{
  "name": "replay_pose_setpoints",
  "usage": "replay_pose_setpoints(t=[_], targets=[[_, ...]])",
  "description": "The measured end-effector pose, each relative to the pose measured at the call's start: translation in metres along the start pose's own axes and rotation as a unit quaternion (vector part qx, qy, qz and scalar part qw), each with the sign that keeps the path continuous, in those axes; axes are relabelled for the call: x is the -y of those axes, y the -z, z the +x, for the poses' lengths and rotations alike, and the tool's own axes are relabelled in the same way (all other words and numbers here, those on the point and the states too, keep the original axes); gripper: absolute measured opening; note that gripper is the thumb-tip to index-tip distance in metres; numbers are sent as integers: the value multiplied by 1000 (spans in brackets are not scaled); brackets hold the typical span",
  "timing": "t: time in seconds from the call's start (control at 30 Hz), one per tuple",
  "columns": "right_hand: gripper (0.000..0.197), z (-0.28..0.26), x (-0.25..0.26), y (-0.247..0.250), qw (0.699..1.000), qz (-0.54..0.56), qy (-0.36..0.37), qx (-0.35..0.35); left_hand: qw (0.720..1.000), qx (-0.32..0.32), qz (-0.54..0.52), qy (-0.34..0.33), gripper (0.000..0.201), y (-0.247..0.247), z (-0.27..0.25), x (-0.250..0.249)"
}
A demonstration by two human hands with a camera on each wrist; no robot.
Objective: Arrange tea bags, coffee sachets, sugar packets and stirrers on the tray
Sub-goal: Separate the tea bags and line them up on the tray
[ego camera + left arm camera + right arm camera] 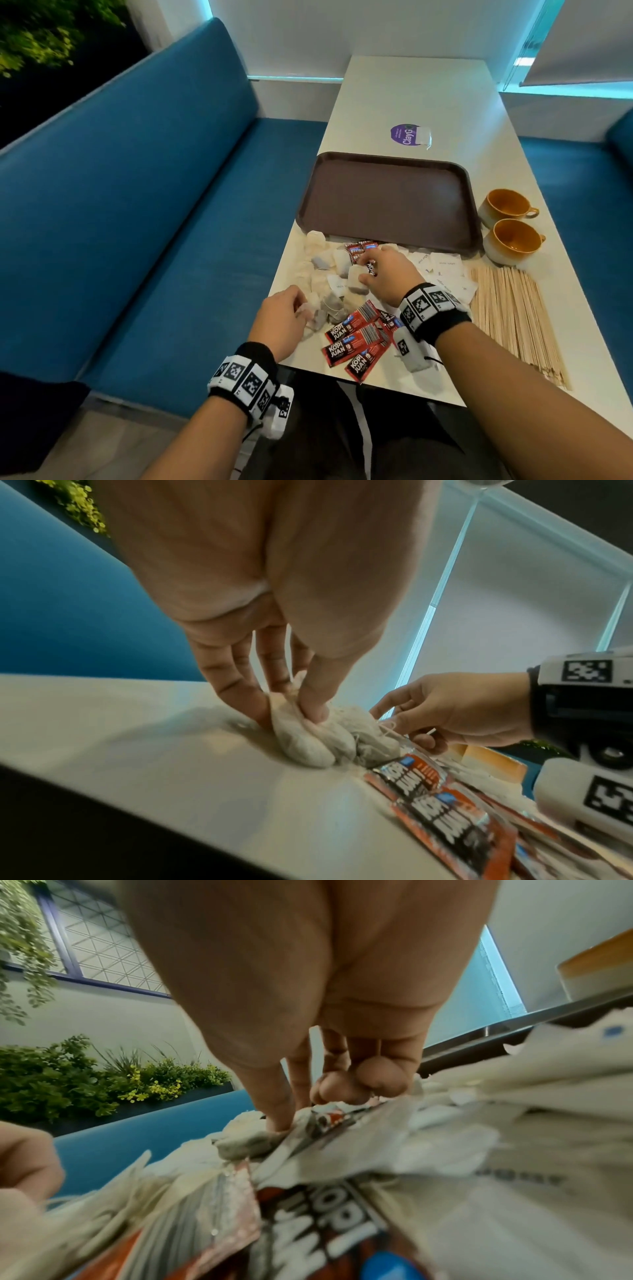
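Head view: both hands down in the mixed heap at the near end of the table (404, 102). Left hand (282, 320) pinching a tea bag (301, 739) between thumb and fingertips, seen plainly from the left wrist, with more tea bags (325, 274) bunched just beyond and to the right of it. Right hand (387, 277) curled over the middle of the heap, thumb and fingers closing on a pale tea bag with a red coffee sachet (371, 267) caught against it; from the right wrist, hard to tell which of the two is actually gripped. Further coffee sachets (356, 342) fanned out under the right wrist and between the two forearms. Sugar packets (442, 270) lying just right of the right hand. Stirrers (513, 318) in a loose bundle further right, apart from both hands. Tray (390, 202) straight ahead of the hands, just past the heap, its brown surface bare. One stray tea bag (423, 135) beyond the tray's far rim. Two cups (510, 222) to the right of the tray.

Judging progress: barely started. Nothing placed on the tray yet; sorting and picking only. Left to do, seemingly everything: tea bags, coffee sachets, sugar packets and stirrers all to be separated, carried forward and laid out.
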State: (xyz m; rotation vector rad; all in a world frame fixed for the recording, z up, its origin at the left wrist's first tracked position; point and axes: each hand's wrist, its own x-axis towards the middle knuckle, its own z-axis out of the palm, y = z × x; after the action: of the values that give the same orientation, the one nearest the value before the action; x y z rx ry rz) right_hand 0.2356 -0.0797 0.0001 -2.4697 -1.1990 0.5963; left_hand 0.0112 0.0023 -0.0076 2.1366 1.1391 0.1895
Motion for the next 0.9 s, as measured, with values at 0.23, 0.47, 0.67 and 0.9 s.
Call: replay_pose_setpoints(t=[0.23,0.47,0.67,0.9], targets=[[11,0,0,0,998,51,22,-36,996,-34,-73,-27,15,12,-2,-7],[16,-24,-7,21,954,256,65,-141,979,-70,-185,-55,15,17,-5,-14],[25,-63,3,45,900,400,97,-146,963,-7,-266,-47,22,14,-8,-26],[29,-105,20,38,861,489,112,85,930,-8,-368,-26,18,8,-11,-41]])
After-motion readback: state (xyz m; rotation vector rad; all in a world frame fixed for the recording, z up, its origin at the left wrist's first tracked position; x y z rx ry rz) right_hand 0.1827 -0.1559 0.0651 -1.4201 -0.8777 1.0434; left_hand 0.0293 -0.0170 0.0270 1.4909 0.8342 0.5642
